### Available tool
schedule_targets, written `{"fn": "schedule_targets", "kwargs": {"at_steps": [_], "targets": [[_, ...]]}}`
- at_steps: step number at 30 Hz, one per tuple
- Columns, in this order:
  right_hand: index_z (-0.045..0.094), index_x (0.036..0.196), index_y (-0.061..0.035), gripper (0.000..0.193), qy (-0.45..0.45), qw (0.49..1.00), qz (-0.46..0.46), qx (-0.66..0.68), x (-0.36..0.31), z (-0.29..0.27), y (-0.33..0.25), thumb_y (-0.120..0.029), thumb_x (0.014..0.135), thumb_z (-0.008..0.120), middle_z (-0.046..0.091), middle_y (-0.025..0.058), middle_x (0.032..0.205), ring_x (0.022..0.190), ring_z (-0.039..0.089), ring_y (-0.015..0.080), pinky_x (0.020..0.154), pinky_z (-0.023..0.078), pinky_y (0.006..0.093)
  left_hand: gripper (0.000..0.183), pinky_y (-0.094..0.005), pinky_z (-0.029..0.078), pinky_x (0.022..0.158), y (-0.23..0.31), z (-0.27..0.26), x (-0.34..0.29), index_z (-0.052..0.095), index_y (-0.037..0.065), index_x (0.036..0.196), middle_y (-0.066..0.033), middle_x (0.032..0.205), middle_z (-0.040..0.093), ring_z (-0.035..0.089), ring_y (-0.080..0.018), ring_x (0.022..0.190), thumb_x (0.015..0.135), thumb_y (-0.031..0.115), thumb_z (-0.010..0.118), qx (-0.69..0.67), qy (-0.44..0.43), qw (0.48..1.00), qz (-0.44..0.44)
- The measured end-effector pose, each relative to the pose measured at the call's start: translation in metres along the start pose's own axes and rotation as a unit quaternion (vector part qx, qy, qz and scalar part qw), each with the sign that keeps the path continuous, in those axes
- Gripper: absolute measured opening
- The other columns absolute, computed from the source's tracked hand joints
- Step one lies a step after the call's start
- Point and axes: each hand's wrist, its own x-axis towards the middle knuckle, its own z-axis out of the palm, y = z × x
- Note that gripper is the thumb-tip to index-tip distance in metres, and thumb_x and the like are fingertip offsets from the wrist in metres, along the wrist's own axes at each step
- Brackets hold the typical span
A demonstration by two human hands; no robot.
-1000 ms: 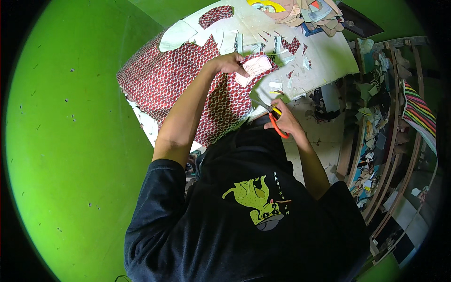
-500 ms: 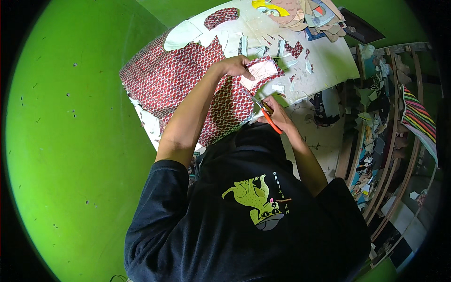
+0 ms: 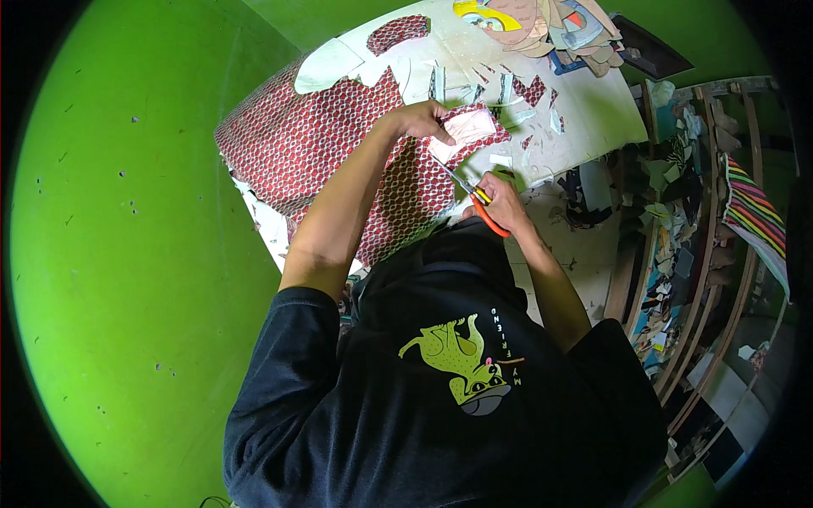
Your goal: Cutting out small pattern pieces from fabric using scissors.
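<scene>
A large red-and-white patterned fabric (image 3: pixel 318 140) spreads over the left side of the table. My left hand (image 3: pixel 423 122) grips its right part, thumb on top of a pale pink pattern piece (image 3: pixel 471 132) lying on the cloth. A red-patterned border shows around that piece. My right hand (image 3: pixel 500 204) is closed round scissors (image 3: pixel 489 218) with orange handles. Their blades point up and left, tips at the fabric just below the pattern piece; whether the blades are parted is hard to tell.
Fabric scraps (image 3: pixel 531 90) lie about the white table (image 3: pixel 593 127). At its far right is a heap of card templates (image 3: pixel 584 38); a cut patterned piece (image 3: pixel 398 34) lies at the far edge. Right of the table stands a wooden rack (image 3: pixel 716 212) holding scraps and striped cloth (image 3: pixel 756 220).
The pattern piece and the cloth under it have shifted slightly left and down. The scissors stay near the same spot, with only a slight movement of my right hand.
</scene>
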Motion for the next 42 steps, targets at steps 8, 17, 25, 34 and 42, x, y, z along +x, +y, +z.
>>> {"fn": "schedule_targets", "kwargs": {"at_steps": [8, 17, 25, 34, 42], "targets": [[0.054, 0.087, -0.0010, 0.060, 0.027, 0.999, -0.043, 0.018, 0.014, 0.012, -0.015, -0.033, 0.058, 0.096, 0.057, 0.0036, 0.061, 0.055, 0.048, 0.0120, 0.054, 0.041, 0.0316, 0.025, -0.0275, 0.050, 0.072, -0.001, 0.005, 0.002, 0.073, 0.001, 0.096, -0.0030, 0.087, 0.073, 0.062, -0.0102, 0.075, 0.078, 0.015, 0.084, -0.034, 0.004, 0.999, -0.005], [0.052, 0.087, -0.0016, 0.057, 0.001, 0.998, -0.032, -0.045, 0.019, 0.005, -0.017, -0.030, 0.061, 0.095, 0.054, 0.0018, 0.060, 0.053, 0.044, 0.0093, 0.050, 0.036, 0.0302, 0.023, -0.0256, 0.048, 0.069, 0.008, 0.000, -0.010, 0.073, 0.002, 0.091, -0.0007, 0.082, 0.072, 0.060, -0.0083, 0.074, 0.079, 0.017, 0.084, -0.013, 0.014, 1.000, -0.001], [0.055, 0.082, -0.0030, 0.059, 0.019, 0.997, -0.054, -0.060, 0.029, 0.010, -0.012, -0.042, 0.060, 0.093, 0.050, 0.0013, 0.055, 0.049, 0.042, 0.0110, 0.048, 0.033, 0.0321, 0.023, -0.0265, 0.050, 0.072, 0.011, 0.001, -0.012, 0.073, 0.002, 0.095, -0.0013, 0.085, 0.073, 0.061, -0.0089, 0.075, 0.078, 0.015, 0.084, -0.040, 0.016, 0.999, -0.002], [0.054, 0.086, -0.0015, 0.054, -0.014, 0.999, -0.019, -0.048, 0.036, 0.012, -0.011, -0.032, 0.065, 0.093, 0.055, 0.0020, 0.064, 0.057, 0.046, 0.0084, 0.054, 0.038, 0.0279, 0.027, -0.0255, 0.051, 0.077, 0.017, 0.001, -0.017, 0.074, 0.003, 0.102, -0.0042, 0.093, 0.075, 0.064, -0.0090, 0.080, 0.079, 0.014, 0.083, -0.072, 0.030, 0.997, 0.016], [0.057, 0.087, 0.0022, 0.066, -0.014, 0.999, -0.025, -0.035, 0.044, 0.013, 0.000, -0.048, 0.062, 0.092, 0.057, 0.0057, 0.063, 0.056, 0.048, 0.0118, 0.053, 0.042, 0.0324, 0.030, -0.0257, 0.052, 0.079, 0.014, -0.003, -0.015, 0.073, 0.001, 0.103, -0.0060, 0.095, 0.075, 0.066, -0.0108, 0.083, 0.078, 0.015, 0.084, -0.095, 0.035, 0.995, -0.007]]}}
